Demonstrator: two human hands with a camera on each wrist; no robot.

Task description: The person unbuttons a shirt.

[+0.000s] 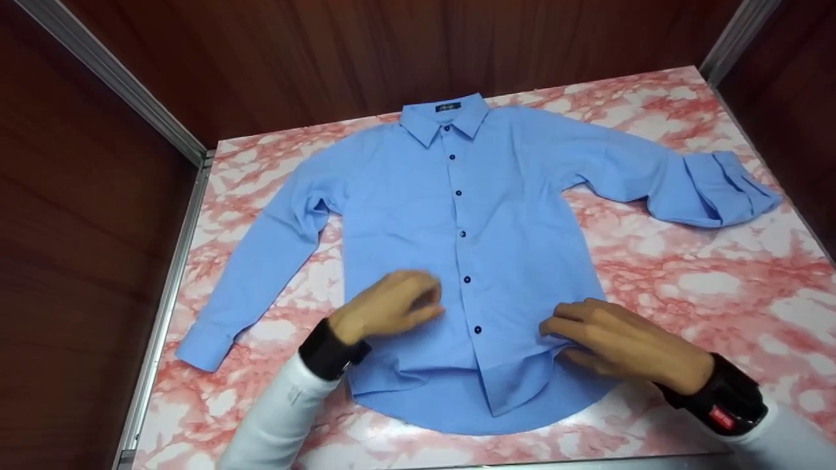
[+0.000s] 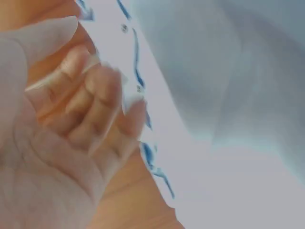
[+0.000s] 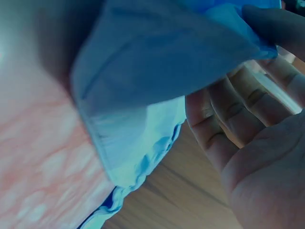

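Observation:
A blue long-sleeved shirt lies front up, its collar at the far side and dark buttons running down the middle. My right hand pinches the lower front hem on the right. In the right wrist view, a raised flap of cloth runs up between the thumb and the fingers. Over the shirt's lower left front hovers my left hand, fingers loosely bent and holding nothing. The left wrist view shows its bare palm, slightly blurred, beside the button strip.
The shirt is spread on a red-and-white marbled table. One sleeve slants down to the left; the other reaches right, its cuff end creased in folds. Dark wooden panels with metal edges stand behind and at both sides.

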